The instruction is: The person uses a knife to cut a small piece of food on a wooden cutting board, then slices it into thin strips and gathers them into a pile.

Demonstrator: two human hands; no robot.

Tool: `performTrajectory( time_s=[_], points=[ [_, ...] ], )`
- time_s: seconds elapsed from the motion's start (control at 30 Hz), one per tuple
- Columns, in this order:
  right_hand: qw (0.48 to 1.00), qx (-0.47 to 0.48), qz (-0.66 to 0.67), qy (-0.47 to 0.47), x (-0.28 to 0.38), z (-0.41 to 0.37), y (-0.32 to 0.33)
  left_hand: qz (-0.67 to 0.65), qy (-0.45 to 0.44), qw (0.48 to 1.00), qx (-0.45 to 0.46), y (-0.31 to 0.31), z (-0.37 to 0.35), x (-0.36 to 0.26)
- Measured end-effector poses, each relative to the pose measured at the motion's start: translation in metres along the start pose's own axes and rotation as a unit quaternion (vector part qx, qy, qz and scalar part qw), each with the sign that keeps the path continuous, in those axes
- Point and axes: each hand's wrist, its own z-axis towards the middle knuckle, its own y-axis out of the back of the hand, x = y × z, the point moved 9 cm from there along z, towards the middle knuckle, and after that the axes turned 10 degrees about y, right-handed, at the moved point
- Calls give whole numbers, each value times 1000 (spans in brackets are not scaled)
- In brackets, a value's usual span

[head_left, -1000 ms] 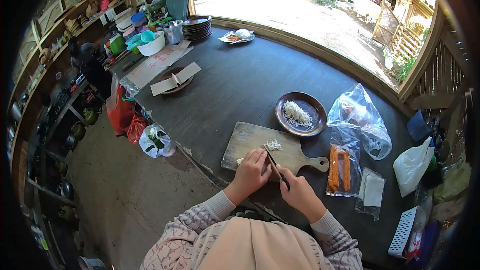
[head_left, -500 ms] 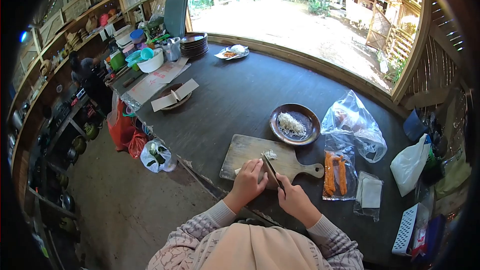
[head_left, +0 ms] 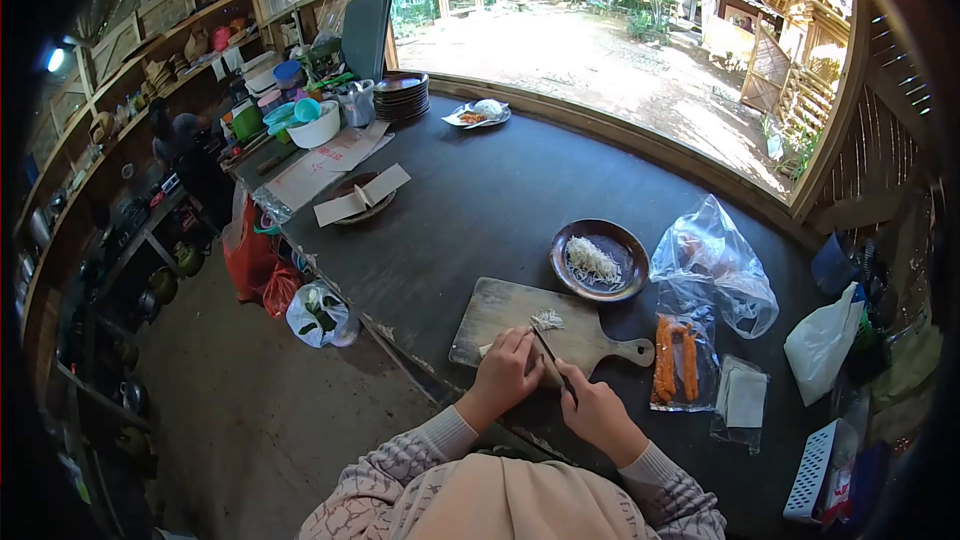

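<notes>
A wooden cutting board (head_left: 505,312) with a round handle lies on the dark table. My right hand (head_left: 598,414) is wrapped round the handle of a knife (head_left: 549,349), whose blade points away from me over the board. My left hand (head_left: 506,372) rests at the board's near edge beside the blade, fingers curled over a pale piece (head_left: 485,349) that is mostly hidden. A small heap of pale shreds (head_left: 547,319) lies beyond the knife tip. Behind the board, a brown plate (head_left: 636,283) holds more white shreds (head_left: 592,260).
Right of the board lie a bag of orange sticks (head_left: 690,365), a clear plastic bag (head_left: 712,258) and a small packet (head_left: 742,397). Stacked plates (head_left: 402,98) and a plate of food (head_left: 477,114) stand farther back. A person (head_left: 185,155) is at the far left.
The view has shifted slightly, so the table's things appear lower and farther right. Both hands stay at the board, the right still holding the knife.
</notes>
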Motion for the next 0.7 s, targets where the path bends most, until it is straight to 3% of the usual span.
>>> performTrajectory(
  time_s=[0.37, 0.7],
  points=[
    [998, 45, -27, -25, -2, 12, -4, 9, 3, 1000, -8, 0, 1, -1],
    [999, 29, 6, -28, -6, 0, 0, 29, -13, 999, -20, 2, -2, -4]
  ],
)
